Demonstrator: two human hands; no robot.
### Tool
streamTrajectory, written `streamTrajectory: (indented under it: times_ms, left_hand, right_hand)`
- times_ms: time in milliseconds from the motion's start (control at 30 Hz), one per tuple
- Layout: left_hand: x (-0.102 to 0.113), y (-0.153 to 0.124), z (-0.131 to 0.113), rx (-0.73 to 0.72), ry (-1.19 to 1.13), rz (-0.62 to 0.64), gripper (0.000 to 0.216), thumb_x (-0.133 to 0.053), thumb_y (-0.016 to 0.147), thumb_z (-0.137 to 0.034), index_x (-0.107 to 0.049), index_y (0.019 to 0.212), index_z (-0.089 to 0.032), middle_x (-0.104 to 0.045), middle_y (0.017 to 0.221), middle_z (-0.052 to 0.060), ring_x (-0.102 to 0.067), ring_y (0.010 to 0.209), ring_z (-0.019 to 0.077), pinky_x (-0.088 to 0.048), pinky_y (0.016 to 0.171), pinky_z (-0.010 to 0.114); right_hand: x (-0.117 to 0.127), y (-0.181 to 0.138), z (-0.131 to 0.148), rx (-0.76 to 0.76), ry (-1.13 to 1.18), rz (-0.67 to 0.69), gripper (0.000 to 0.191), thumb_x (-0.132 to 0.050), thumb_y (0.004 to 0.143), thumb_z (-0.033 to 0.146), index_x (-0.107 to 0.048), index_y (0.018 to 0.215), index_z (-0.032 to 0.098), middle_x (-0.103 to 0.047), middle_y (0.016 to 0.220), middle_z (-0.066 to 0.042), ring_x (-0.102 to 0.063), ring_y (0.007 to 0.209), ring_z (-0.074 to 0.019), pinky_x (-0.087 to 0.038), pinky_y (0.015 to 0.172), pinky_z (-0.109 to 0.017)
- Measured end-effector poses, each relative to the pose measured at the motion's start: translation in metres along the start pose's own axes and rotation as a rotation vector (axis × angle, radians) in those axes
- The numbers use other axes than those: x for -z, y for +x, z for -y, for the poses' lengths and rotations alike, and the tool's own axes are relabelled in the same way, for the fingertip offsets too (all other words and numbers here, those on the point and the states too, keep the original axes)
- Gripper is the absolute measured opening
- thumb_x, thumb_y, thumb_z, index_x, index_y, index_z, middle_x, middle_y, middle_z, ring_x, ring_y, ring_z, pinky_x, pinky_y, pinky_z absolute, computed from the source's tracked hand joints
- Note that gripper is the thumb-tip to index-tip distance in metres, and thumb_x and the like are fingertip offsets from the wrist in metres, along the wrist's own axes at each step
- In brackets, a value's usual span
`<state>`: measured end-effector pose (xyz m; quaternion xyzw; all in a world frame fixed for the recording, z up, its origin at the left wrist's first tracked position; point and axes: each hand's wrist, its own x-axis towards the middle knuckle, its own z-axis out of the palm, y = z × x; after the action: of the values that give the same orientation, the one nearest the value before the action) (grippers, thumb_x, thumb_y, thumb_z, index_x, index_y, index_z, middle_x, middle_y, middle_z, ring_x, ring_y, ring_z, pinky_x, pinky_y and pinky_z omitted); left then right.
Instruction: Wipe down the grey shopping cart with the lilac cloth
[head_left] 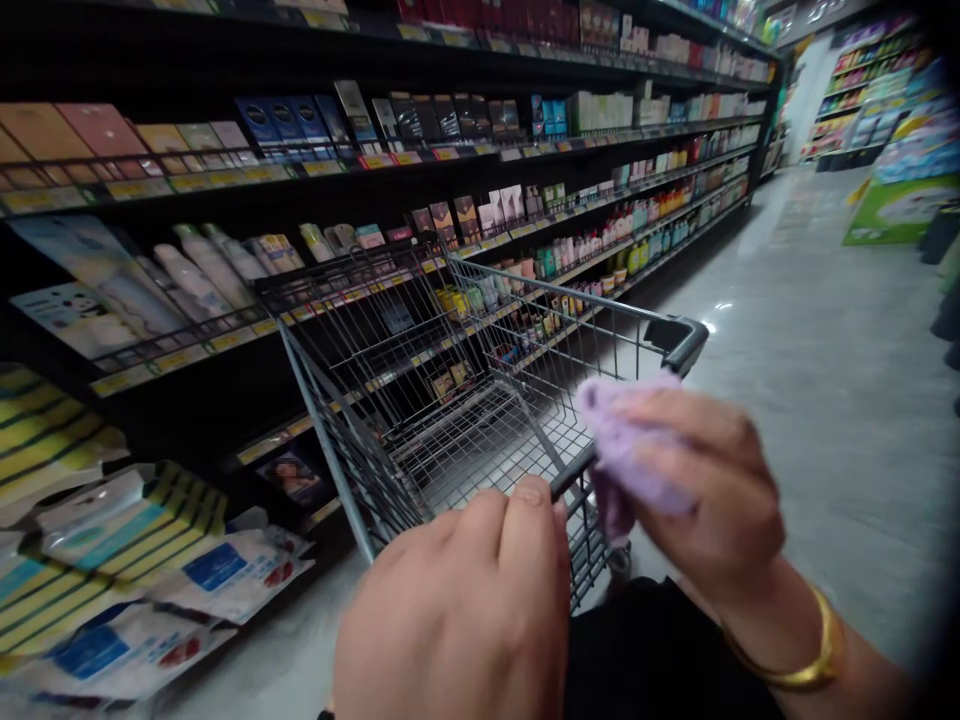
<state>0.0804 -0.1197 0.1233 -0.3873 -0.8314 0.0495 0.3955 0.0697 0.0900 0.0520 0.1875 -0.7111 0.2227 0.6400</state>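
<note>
My left hand (pixel 465 610) is wrapped over the black push handle of a wire shopping cart (pixel 442 500). To its right, my right hand (pixel 712 480) grips a crumpled lilac cloth (pixel 637 450) and holds it at the handle. Part of the cloth hangs down below the fingers. Whether the cloth presses on the bar cannot be made out, since the fingers hide the contact. A gold bangle (pixel 817 650) circles the right wrist. Nothing lies in the visible part of the cart's basket.
Long black shelves (pixel 375 165) of boxed and bottled goods run along the left side. Plastic packs (pixel 232 575) are stacked low at the left. The shiny grey floor (pixel 825 350) stretches down the aisle at right, past a green display (pixel 889 212).
</note>
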Motion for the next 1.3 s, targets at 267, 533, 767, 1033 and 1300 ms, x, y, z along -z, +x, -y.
streamTrajectory:
  times_ms: [267, 533, 767, 1033, 1300]
  left_hand:
    - [-0.001, -0.001, 0.003, -0.024, -0.059, 0.056, 0.006, -0.059, 0.087, -0.025, -0.064, 0.089, -0.023, -0.063, 0.066, -0.002, -0.058, 0.050, 0.0195, -0.038, 0.048, 0.035]
    - [0.001, -0.001, -0.002, 0.047, -0.011, 0.016, 0.007, -0.056, 0.086, -0.023, -0.062, 0.088, -0.025, -0.063, 0.066, 0.000, -0.053, 0.052, 0.0219, -0.028, 0.051, 0.036]
    - [0.000, 0.002, -0.001, 0.058, -0.018, 0.043, 0.010, -0.053, 0.090, -0.026, -0.059, 0.081, -0.025, -0.055, 0.060, 0.001, -0.047, 0.051, 0.0210, -0.020, 0.051, 0.034]
    - [-0.001, 0.002, -0.004, 0.091, -0.010, -0.004, 0.010, -0.053, 0.083, -0.018, -0.053, 0.077, -0.026, -0.053, 0.060, 0.001, -0.045, 0.052, 0.0217, -0.017, 0.052, 0.033]
    - [-0.002, -0.001, -0.006, 0.102, -0.015, -0.057, 0.013, -0.054, 0.083, -0.016, -0.050, 0.076, -0.026, -0.052, 0.060, 0.000, -0.047, 0.054, 0.0214, -0.022, 0.052, 0.034]
  right_hand:
    - [0.000, -0.010, 0.009, 0.048, 0.048, 0.071, 0.043, -0.075, 0.076, 0.010, -0.065, 0.113, 0.030, -0.066, 0.123, -0.002, -0.065, 0.112, -0.0257, -0.059, 0.096, -0.050]
    - [0.001, -0.011, 0.004, -0.177, -0.027, -0.065, 0.046, -0.073, 0.077, 0.007, -0.063, 0.118, 0.028, -0.064, 0.118, -0.005, -0.064, 0.111, -0.0258, -0.054, 0.103, -0.055]
    - [0.002, -0.024, -0.005, 0.033, -0.107, 0.041, 0.032, -0.076, 0.073, 0.011, -0.065, 0.099, 0.026, -0.059, 0.106, -0.003, -0.060, 0.102, -0.0212, -0.057, 0.090, -0.043]
    - [0.016, -0.045, 0.012, -0.032, -0.083, 0.295, 0.025, -0.068, 0.081, 0.013, -0.064, 0.102, 0.025, -0.059, 0.108, -0.005, -0.059, 0.104, -0.0221, -0.056, 0.090, -0.043]
    - [0.012, -0.067, -0.006, -0.318, -0.179, 0.055, 0.027, -0.072, 0.079, 0.019, -0.063, 0.104, 0.023, -0.060, 0.108, -0.005, -0.062, 0.101, -0.0216, -0.056, 0.087, -0.040]
